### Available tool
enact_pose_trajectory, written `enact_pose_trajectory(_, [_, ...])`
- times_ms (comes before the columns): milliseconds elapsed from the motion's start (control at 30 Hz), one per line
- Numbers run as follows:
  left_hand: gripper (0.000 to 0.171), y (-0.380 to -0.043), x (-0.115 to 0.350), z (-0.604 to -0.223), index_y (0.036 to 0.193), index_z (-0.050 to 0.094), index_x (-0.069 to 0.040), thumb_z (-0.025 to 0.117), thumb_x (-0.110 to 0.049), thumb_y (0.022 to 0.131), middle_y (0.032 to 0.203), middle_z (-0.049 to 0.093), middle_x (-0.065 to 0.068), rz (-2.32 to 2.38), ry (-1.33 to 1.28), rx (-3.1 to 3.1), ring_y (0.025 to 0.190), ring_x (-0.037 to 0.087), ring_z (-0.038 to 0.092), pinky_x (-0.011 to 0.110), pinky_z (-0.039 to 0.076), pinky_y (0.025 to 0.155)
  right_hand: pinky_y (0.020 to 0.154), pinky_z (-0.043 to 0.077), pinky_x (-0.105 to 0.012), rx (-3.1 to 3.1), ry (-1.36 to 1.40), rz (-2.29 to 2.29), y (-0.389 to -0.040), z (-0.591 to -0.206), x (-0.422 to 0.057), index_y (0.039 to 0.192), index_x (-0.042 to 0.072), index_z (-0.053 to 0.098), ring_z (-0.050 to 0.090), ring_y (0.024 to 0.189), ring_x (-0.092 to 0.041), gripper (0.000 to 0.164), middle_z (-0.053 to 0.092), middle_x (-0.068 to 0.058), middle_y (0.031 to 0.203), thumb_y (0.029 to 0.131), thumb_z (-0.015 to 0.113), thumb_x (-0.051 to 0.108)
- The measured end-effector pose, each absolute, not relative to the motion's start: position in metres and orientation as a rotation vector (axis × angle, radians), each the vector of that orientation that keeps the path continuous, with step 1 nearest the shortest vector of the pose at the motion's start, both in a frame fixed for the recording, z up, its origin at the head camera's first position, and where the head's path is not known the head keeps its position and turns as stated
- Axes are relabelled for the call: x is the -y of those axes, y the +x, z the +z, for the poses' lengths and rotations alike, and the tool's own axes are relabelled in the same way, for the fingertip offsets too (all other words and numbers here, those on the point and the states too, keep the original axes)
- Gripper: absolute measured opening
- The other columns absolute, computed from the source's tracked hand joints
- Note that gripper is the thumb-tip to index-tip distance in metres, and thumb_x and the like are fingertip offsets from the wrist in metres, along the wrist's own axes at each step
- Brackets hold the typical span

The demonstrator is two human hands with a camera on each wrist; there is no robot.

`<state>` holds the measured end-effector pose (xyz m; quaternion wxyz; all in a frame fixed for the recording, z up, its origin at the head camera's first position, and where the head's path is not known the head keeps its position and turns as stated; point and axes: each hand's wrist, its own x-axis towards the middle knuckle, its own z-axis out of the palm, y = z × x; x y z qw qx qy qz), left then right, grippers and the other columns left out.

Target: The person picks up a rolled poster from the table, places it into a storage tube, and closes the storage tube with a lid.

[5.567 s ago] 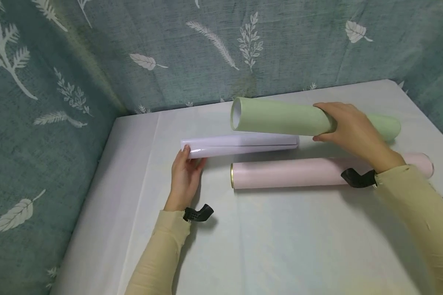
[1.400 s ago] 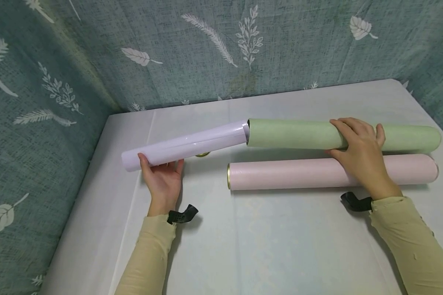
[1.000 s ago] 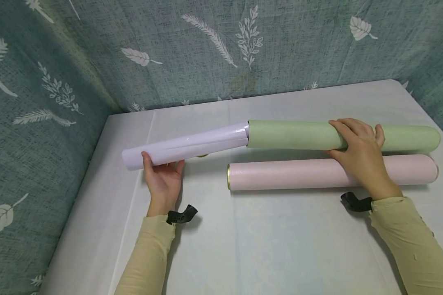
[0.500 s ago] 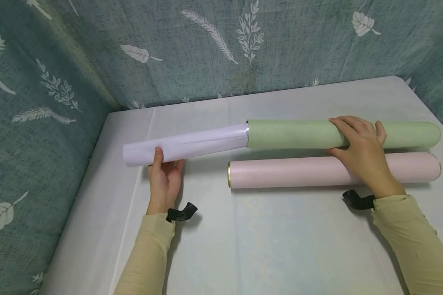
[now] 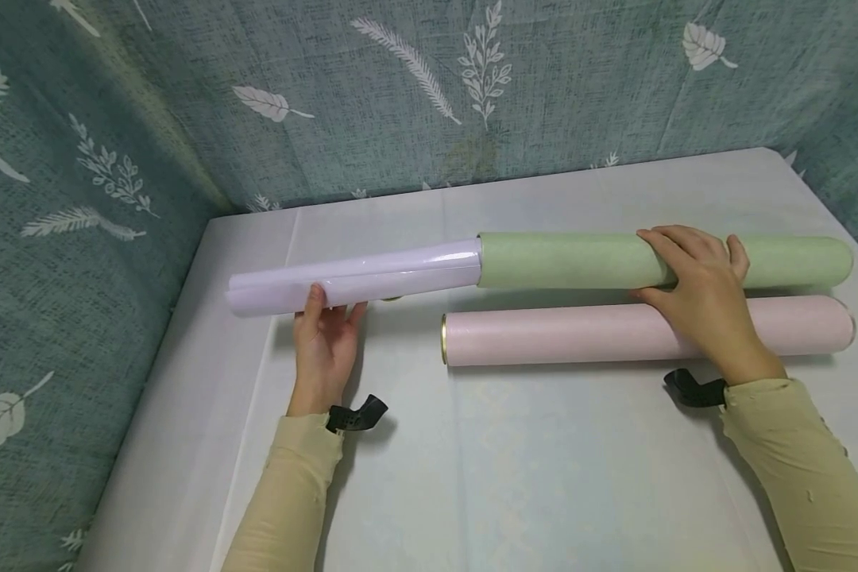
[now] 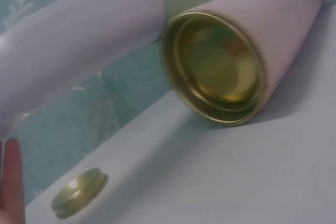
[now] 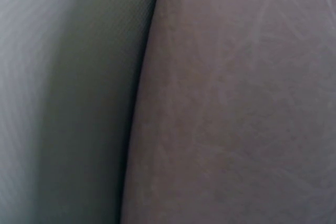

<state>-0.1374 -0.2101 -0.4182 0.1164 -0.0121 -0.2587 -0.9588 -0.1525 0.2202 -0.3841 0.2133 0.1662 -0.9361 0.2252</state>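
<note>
In the head view my left hand (image 5: 324, 349) holds a roll of glossy pale lavender paper (image 5: 400, 268), thumb in front and fingers beneath. The roll's right end meets the open mouth of a light green tube (image 5: 558, 260); how far inside it reaches is hidden. My right hand (image 5: 711, 294) grips the green tube from above, past its middle. Below it a pink tube (image 5: 565, 335) lies on the table, partly covered by the right wrist. The left wrist view shows its gold metal end (image 6: 218, 69). Pink tube surface (image 7: 236, 98) fills much of the right wrist view.
A small gold lid (image 6: 80, 192) lies on the white table (image 5: 543, 461), mostly hidden behind the roll in the head view. Leaf-patterned green cloth (image 5: 400, 95) hangs along the back and left sides of the table.
Earlier the green tube was raised, apart from the roll; it is now lower and farther right, meeting the roll. Lately the roll has levelled and turned slightly while my left hand shifted right along it.
</note>
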Motion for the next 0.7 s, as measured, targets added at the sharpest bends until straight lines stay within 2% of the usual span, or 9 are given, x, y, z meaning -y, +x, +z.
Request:
enact_pose_trajectory(233, [0.027, -0.137, 0.201, -0.417, 0.109, 0.047, -0.01, 0.059, -0.006, 0.085, 0.107, 0.05, 0.009, -2.824, -0.107, 0.844, 0.098, 0.023, 0.05, 0.047, 0.041, 0.088, 0.101, -0.001, -0.054, 2.578, 0.473, 0.629, -0.153, -0.385, -0.22, 0.126, 0.014, 0.05, 0.035, 0.12, -0.029, 0.074, 0.048, -0.009, 0.123, 0.06, 0.082, 0.012])
enact_pose_trajectory(433, [0.031, -0.137, 0.2, -0.414, 0.113, 0.045, -0.011, 0.059, -0.009, 0.086, 0.111, 0.047, 0.008, -2.749, -0.004, 0.912, 0.101, 0.023, 0.049, 0.045, 0.042, 0.088, 0.101, -0.001, -0.054, 2.568, 0.482, 0.629, -0.152, -0.386, -0.22, 0.126, 0.014, 0.051, 0.036, 0.119, -0.03, 0.073, 0.049, -0.009, 0.123, 0.06, 0.082, 0.013])
enact_pose_trajectory(700, [0.036, -0.136, 0.197, -0.409, 0.115, 0.042, -0.01, 0.061, -0.009, 0.084, 0.107, 0.05, 0.009, -2.645, 0.041, 1.046, 0.094, 0.022, 0.054, 0.038, 0.048, 0.08, 0.101, 0.0, -0.054, 2.566, 0.484, 0.618, -0.153, -0.385, -0.22, 0.126, 0.014, 0.051, 0.036, 0.119, -0.029, 0.072, 0.049, -0.009, 0.122, 0.06, 0.082, 0.013])
